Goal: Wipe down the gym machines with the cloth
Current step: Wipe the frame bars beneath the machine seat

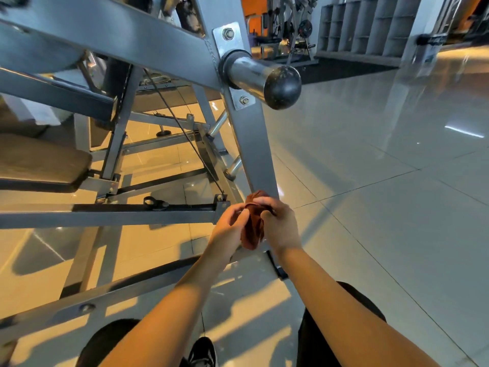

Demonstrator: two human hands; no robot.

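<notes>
Brown cloth point(254, 234) bunched low by the post point(254, 144): left hand point(230, 223) pinches its edge, right hand point(277, 223) clutches the top. Prob refolding btwn wipes; next needs it pressed flat on post & rubbed along

Grip: the cloth point(252, 231) sits between the left hand point(230, 223) and the right hand point(280, 225), both holding it.
Just behind the grip: lower end of the slanted post point(254, 144); contact with the cloth cannot be told.
High above the grip: weight peg point(264, 78), sticking out of the post to the right.
Left of the grip: horizontal bar point(105, 211), its end beside the left hand.
Far left: seat pad point(39, 165).
Right of the grip: floor point(370, 181).
Far behind, to the right: shelving point(370, 25).
Nearer the person than the grip: shoe point(202, 352).
</notes>
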